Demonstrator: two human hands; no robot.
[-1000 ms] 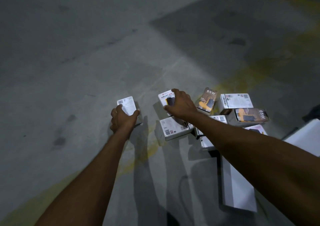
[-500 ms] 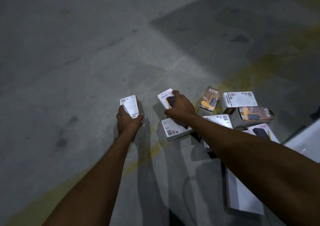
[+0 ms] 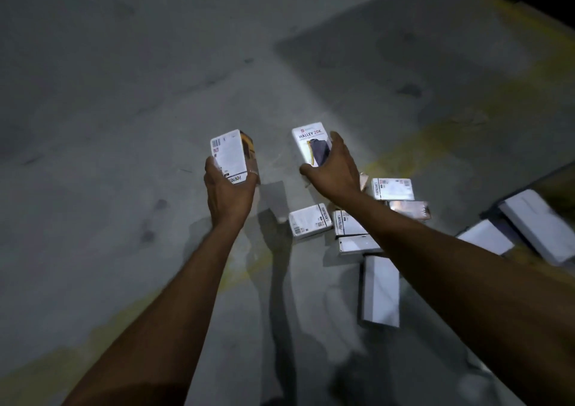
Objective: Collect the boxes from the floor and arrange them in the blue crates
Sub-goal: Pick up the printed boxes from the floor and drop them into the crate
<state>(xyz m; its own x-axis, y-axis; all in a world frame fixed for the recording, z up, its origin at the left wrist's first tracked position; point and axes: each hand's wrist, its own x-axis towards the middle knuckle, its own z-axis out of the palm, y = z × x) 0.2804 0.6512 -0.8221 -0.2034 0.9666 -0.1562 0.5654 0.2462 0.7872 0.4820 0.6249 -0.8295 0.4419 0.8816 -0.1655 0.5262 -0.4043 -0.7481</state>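
your left hand [image 3: 229, 192] grasps the labelled box [image 3: 228, 155] by its near end, thumb on the left edge and fingers wrapped round the right edge. the box is held up above the floor [image 3: 109, 125]. its long axis points away from you, with the white label face up and a brown printed side showing on the right. your right hand [image 3: 336, 169] grasps the halley 20k box [image 3: 309, 142] from the right, thumb at the near end and fingers along the right edge. its long axis also points away, tilted slightly left, printed face up. both are smooth rectangular cartons, mostly white. the remaining boxes [image 3: 309, 225] lie on grey concrete near your right forearm, beside a worn yellow line [image 3: 441, 132].
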